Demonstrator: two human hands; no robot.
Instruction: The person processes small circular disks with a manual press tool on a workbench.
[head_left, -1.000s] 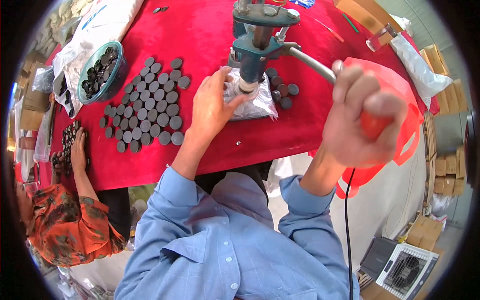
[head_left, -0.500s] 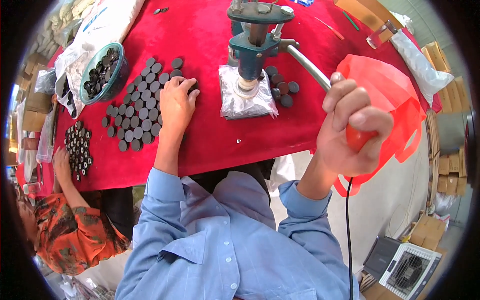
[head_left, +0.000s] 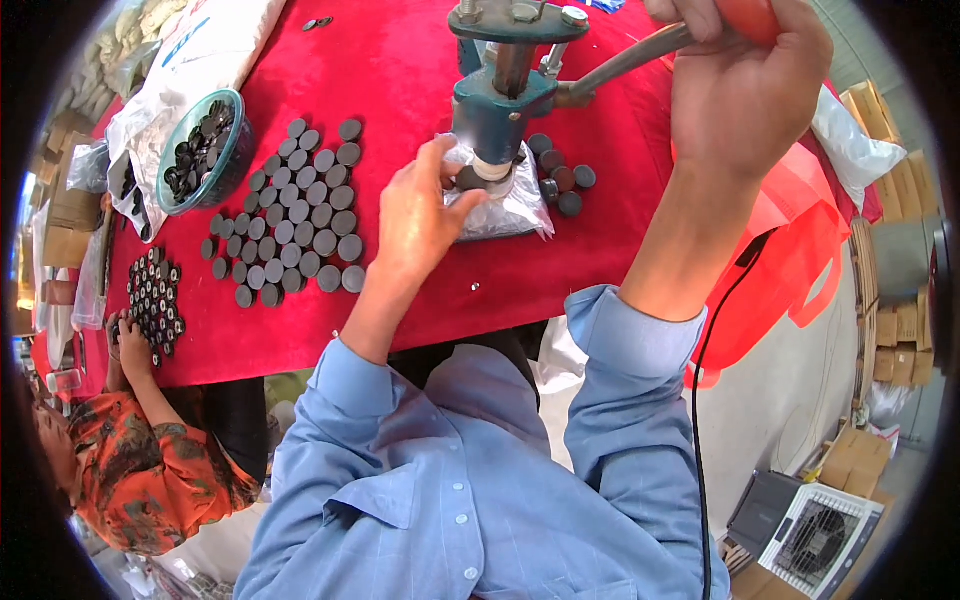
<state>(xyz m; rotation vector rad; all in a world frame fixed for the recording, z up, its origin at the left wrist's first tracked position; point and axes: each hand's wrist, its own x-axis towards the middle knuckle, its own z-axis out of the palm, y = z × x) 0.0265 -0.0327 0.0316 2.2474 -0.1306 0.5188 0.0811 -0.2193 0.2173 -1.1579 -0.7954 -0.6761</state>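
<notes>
The right hand [head_left: 745, 85] was clenched around the orange-gripped lever [head_left: 625, 58] of the blue hand press [head_left: 500, 95]; the grip itself was mostly hidden and cut off at the top edge. The left hand [head_left: 420, 215] pinched a dark disc [head_left: 470, 178] under the press head, on a clear plastic bag [head_left: 505, 210]. A white sack [head_left: 205, 45] with blue marking lay at upper left, its print unreadable.

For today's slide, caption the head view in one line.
Left hand sets a dark disc under the hand press; right hand grips its raised lever.
</notes>
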